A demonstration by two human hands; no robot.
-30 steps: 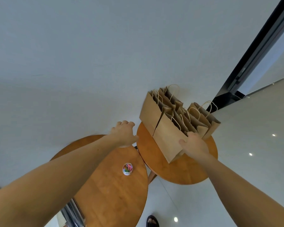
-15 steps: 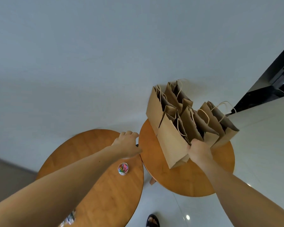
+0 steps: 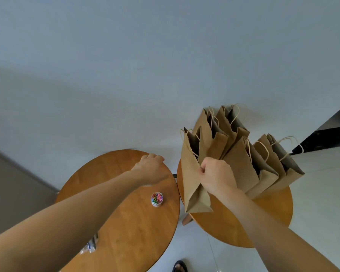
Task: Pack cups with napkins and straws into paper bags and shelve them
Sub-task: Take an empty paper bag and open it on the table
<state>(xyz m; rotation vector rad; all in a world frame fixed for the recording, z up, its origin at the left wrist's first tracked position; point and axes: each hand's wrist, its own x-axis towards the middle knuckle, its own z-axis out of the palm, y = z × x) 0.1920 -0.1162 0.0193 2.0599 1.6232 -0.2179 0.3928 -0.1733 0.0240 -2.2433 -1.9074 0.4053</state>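
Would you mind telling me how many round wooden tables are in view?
2. The left table carries a tub of paper clips; the right table, just beside it, carries the paper bags. No other is visible.

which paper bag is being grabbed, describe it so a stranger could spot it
Find the right round wooden table, crowded with brown paper bags. At the cluster's front-left corner, nearest the left table, is the gripped bag. It alone has its top edge held in the right hand.
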